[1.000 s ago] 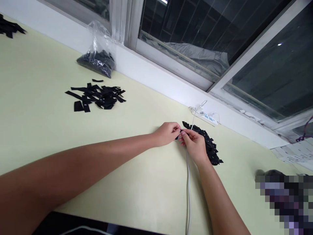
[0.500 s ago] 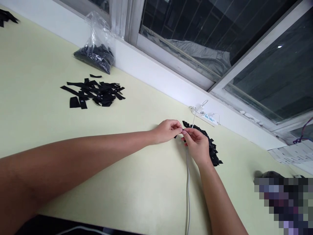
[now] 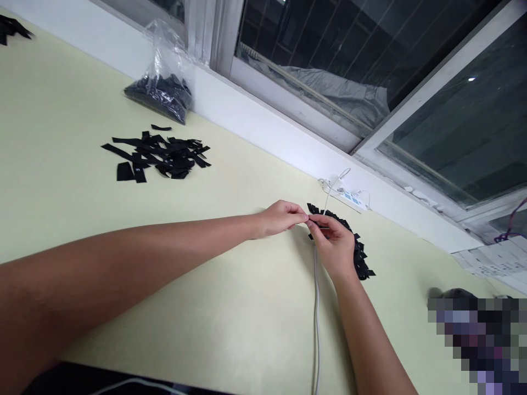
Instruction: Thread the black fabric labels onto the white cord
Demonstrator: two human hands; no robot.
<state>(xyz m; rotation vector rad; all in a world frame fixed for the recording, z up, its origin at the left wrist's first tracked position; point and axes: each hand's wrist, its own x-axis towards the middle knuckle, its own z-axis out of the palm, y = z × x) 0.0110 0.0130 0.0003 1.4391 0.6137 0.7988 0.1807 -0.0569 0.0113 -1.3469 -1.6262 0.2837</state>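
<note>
Vs 0.5 s ago: almost no change. Left hand [image 3: 280,218] sits slightly higher, its fingertips now level with the right hand's; right hand [image 3: 334,244] is in the same spot. Camera steady, everything on the bench [image 3: 230,307] lies where it did. Vs 1 s ago the view has tipped a little, so the far pile and bag sit higher in frame.

Grip: both hands pinch 1 small black strip [image 3: 316,223] between thumb and fingertips, left from the left end, right from the right end. Both are closed on it. The strip is held just above the bench at the near-left edge of the near pile [image 3: 360,258], mostly hidden by the fingers, so its shape is hard to tell.

Around:
- Near pile of black pieces lies under and behind the right hand, partly covered by it.
- White cable [image 3: 316,329] runs from the bottom edge up under the right wrist, then on to a power strip [image 3: 348,196] by the wall.
- Second pile [image 3: 158,156] of black strips is well apart to the left, spread flat.
- Clear bag [image 3: 162,90] with more black pieces stands behind that pile, against the window ledge.
- A few black pieces [image 3: 10,27] sit at the far left corner.
- Papers [image 3: 489,260] at the right edge.
</note>
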